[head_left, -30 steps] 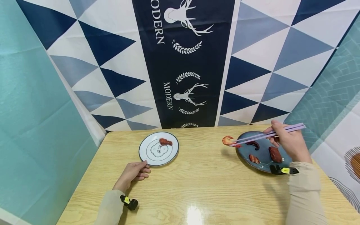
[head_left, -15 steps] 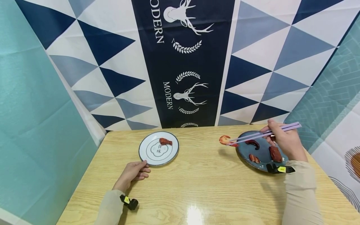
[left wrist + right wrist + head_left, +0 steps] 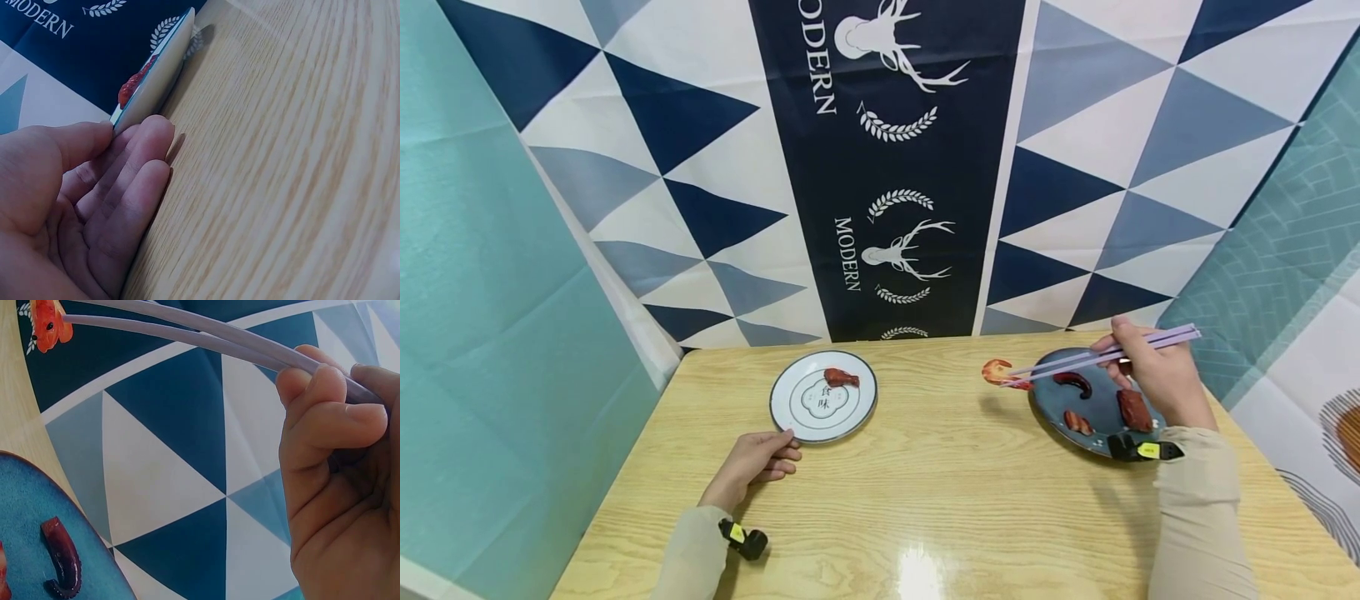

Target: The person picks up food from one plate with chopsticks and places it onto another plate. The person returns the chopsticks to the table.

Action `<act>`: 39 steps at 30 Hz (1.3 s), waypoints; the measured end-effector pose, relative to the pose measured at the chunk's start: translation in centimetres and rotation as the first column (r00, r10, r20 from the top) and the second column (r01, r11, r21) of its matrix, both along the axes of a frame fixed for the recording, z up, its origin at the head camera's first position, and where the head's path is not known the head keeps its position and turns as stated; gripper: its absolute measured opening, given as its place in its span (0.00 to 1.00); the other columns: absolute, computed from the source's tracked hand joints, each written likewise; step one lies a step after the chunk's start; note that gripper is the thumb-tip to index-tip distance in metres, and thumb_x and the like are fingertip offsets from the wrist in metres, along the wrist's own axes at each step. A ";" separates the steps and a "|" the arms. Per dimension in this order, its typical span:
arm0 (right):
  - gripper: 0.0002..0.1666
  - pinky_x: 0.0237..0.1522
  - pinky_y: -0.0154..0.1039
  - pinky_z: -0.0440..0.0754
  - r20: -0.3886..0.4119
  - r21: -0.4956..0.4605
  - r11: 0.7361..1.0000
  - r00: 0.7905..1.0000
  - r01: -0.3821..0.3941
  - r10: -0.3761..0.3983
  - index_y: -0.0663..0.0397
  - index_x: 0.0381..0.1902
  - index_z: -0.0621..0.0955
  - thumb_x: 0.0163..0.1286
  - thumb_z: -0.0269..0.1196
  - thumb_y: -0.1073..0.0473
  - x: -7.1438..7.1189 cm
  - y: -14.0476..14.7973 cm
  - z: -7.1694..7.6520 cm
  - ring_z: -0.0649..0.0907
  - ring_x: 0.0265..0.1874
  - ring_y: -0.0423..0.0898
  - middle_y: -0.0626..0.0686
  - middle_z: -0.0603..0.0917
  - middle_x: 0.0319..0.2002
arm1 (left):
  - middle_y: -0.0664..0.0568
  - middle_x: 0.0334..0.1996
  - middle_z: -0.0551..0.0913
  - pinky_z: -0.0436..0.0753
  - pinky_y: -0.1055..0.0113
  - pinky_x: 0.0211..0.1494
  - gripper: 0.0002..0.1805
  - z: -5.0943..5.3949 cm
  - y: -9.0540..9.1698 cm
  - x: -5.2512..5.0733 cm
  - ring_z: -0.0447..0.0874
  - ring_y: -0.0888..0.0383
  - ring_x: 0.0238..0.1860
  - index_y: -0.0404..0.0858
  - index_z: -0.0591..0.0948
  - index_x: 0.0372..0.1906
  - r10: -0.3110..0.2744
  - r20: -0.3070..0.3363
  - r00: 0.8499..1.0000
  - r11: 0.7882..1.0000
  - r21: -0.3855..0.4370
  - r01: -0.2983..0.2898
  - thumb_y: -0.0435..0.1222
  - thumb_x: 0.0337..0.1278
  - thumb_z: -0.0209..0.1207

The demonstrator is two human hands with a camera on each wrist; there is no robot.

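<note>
Holding shrimp (image 3: 995, 372) aloft near blue plate (image 3: 1102, 408): right hand (image 3: 1161, 375) grips chopsticks (image 3: 269, 347), left hand (image 3: 754, 462) pinches white plate (image 3: 793, 400) rim. Likely mid-transfer; next calls for steady leftward carry.

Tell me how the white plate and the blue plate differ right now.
The white plate looks smaller than the blue plate. The white plate bears one red drumstick; the blue plate shows three food pieces. The left hand pinches the white plate's rim; neither hand grips the blue plate. Both bear food.
</note>
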State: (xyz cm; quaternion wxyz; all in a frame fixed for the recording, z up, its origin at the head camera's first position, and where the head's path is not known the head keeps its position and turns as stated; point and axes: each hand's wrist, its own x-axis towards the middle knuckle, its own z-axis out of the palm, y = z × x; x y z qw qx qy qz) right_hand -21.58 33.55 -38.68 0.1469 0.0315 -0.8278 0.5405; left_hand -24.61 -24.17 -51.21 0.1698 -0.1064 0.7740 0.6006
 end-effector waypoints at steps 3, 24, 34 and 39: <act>0.33 0.15 0.38 0.75 -0.002 -0.001 1.000 1.000 0.012 -0.012 0.72 0.40 0.84 0.84 0.49 0.46 -0.1 -0.2 0.0 0.78 0.14 0.42 0.48 0.82 0.19 | 0.52 0.31 0.90 0.87 0.71 0.30 0.20 -0.1 0.0 0.1 0.88 0.64 0.26 0.33 0.88 0.45 -0.004 0.001 1.000 1.000 -0.004 0.004 0.48 0.74 0.60; 0.31 0.15 0.36 0.74 0.007 -0.133 0.991 0.999 -0.033 0.034 0.75 0.40 0.83 0.82 0.53 0.47 -0.7 -0.9 0.1 0.78 0.14 0.43 0.50 0.82 0.18 | 0.52 0.31 0.90 0.87 0.71 0.31 0.23 0.1 0.0 0.1 0.88 0.64 0.27 0.33 0.87 0.45 -0.019 -0.005 1.000 1.000 -0.022 0.019 0.50 0.77 0.56; 0.31 0.14 0.38 0.73 -0.029 -0.140 0.988 0.998 -0.060 0.056 0.77 0.39 0.82 0.83 0.53 0.49 -0.9 -1.2 0.2 0.77 0.13 0.44 0.52 0.82 0.18 | 0.52 0.31 0.90 0.87 0.71 0.31 0.23 0.4 0.0 0.1 0.88 0.63 0.26 0.32 0.87 0.46 -0.023 0.003 1.000 1.000 0.001 0.023 0.49 0.76 0.57; 0.30 0.13 0.40 0.71 -0.042 -0.162 0.983 0.996 -0.086 0.080 0.75 0.38 0.83 0.83 0.53 0.49 -1.2 -1.6 0.1 0.75 0.12 0.45 0.52 0.81 0.17 | 0.52 0.31 0.90 0.87 0.71 0.31 0.21 0.3 0.0 0.1 0.88 0.63 0.27 0.33 0.87 0.46 -0.018 0.002 1.000 1.000 -0.006 0.018 0.48 0.77 0.56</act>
